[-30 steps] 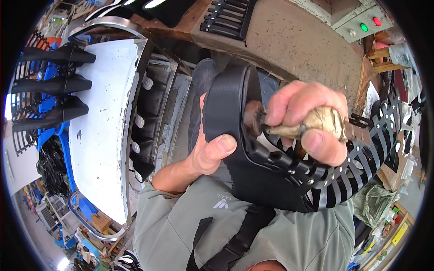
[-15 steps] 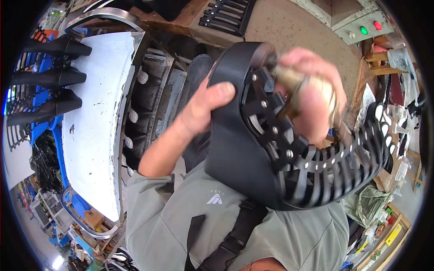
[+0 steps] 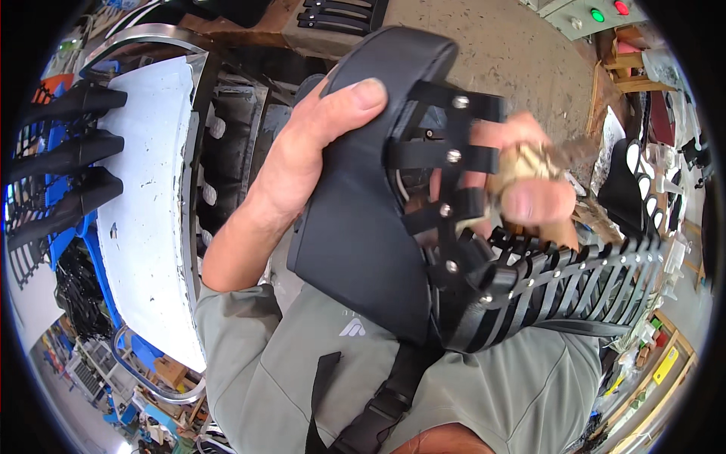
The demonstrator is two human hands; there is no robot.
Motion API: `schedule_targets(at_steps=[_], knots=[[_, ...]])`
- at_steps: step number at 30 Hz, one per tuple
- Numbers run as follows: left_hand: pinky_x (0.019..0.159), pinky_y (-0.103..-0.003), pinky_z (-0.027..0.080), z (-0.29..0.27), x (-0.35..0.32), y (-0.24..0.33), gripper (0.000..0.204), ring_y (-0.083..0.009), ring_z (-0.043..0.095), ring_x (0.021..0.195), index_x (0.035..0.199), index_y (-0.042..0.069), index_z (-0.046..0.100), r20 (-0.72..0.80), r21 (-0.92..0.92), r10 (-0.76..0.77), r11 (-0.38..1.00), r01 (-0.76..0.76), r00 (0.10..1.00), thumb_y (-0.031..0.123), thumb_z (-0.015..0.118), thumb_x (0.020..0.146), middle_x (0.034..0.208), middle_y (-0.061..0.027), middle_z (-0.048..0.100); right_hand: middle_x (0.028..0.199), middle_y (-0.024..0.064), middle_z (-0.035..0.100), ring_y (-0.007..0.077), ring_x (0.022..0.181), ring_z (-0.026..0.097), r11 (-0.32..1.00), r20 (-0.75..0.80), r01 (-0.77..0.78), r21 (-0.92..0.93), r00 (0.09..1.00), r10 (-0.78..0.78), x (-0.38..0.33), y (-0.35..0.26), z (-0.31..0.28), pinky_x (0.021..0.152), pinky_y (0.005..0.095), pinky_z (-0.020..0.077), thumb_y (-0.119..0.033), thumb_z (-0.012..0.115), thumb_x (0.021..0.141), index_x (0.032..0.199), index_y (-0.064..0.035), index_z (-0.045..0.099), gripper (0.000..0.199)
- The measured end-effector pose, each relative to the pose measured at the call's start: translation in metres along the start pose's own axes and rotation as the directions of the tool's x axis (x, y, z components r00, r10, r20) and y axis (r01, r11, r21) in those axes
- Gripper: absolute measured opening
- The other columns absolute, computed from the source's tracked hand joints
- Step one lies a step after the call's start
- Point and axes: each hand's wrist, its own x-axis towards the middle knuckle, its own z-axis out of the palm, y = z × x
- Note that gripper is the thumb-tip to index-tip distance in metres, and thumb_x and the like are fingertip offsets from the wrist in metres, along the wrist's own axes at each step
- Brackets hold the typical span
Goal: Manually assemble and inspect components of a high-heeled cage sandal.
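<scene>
Head view, and here's the shoe (image 3: 355, 227), right in the middle, black and tilted, held up in front of the shirt (image 3: 378, 340)! The left hand (image 3: 299, 155) has it, thumb pressed flat across the smooth sole side near the top, the other fingers tucked behind where they can't be seen. That's a firm hold.

Over to the right hand (image 3: 537, 197), a little blurred: fingers curled tight around a tool (image 3: 522, 165) with a tan wrapped grip, thumb laid along it. A brownish end pokes out to the right, too smeared to make out. This hand works right up behind the straps (image 3: 454, 157), some fingers showing through the gaps between them; whether the tool touches the shoe, I can't tell. Silver studs dot those straps, and from the shoe's lower end a long ladder-like shaft (image 3: 590, 280) stretches off to the right.

Now the surroundings! Left side, a white board (image 3: 147, 197), with three dark shoes (image 3: 68, 144) side by side at its upper edge. Up top, the brown bench (image 3: 522, 45) carries a strappy black piece (image 3: 340, 13), and a green button (image 3: 597, 15) sits beside a red button (image 3: 622, 7) in the top right corner. Down below, a black buckle (image 3: 387, 405) lies across the shirt.
</scene>
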Motion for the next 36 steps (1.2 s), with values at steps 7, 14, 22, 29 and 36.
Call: schedule_targets(at_steps=[7,14,22,29,36], knots=[[0.087,-0.029,0.048,-0.006,-0.019,-0.014,0.047,-0.0171,0.062,0.097,0.12,-0.003,0.055,-0.212,-0.07,0.039,0.996,-0.055,0.976,0.034,0.053,0.091,0.11,-0.011,0.064,0.085,0.0226,0.065,0.027,0.075,0.064,0.984,0.077,0.136,0.111,0.986,-0.145,-0.027,0.041,-0.003,0.069,0.0334,0.0502,-0.021,0.067,0.066,0.082,0.0058,0.062,0.032],[0.07,-0.027,0.054,-0.018,-0.036,-0.029,0.042,-0.0164,0.065,0.081,0.114,0.001,0.058,-0.425,-0.025,0.066,0.996,-0.084,0.903,0.036,0.05,0.093,0.099,-0.0098,0.066,0.077,0.0193,0.065,0.0257,0.066,0.063,0.949,0.316,0.312,0.031,0.898,-0.306,-0.028,0.061,-0.016,0.056,0.0323,0.048,-0.028,0.073,0.073,0.078,0.0059,0.061,0.036],[0.083,-0.026,0.047,-0.019,-0.041,-0.038,0.04,-0.0139,0.061,0.09,0.113,0.002,0.059,-0.479,0.003,0.132,0.989,-0.149,0.868,0.035,0.051,0.093,0.104,-0.0066,0.065,0.08,0.018,0.065,0.0301,0.066,0.067,0.846,0.195,0.529,-0.07,0.839,-0.509,-0.042,0.058,0.011,0.057,0.0348,0.0542,-0.026,0.075,0.07,0.078,0.0032,0.062,0.033],[0.086,-0.025,0.045,-0.019,-0.036,-0.029,0.031,-0.0115,0.059,0.093,0.11,0.003,0.061,-0.275,-0.147,0.123,0.975,-0.168,0.953,0.028,0.05,0.095,0.104,-0.0033,0.064,0.095,0.0287,0.063,0.0348,0.079,0.067,0.981,0.253,0.191,-0.031,0.951,-0.177,-0.032,0.035,-0.008,0.069,0.0447,0.0551,-0.019,0.08,0.071,0.091,0.0095,0.059,0.04],[0.09,-0.029,0.046,-0.024,-0.03,-0.036,0.049,-0.0174,0.06,0.101,0.124,-0.001,0.053,-0.291,-0.021,0.114,0.992,-0.125,0.95,0.037,0.05,0.093,0.114,-0.0101,0.062,0.075,0.0163,0.065,0.0293,0.061,0.066,0.813,0.081,0.577,0.075,0.809,-0.582,-0.044,0.062,0.016,0.054,0.0353,0.0535,-0.022,0.068,0.083,0.077,0.0033,0.06,0.028]])
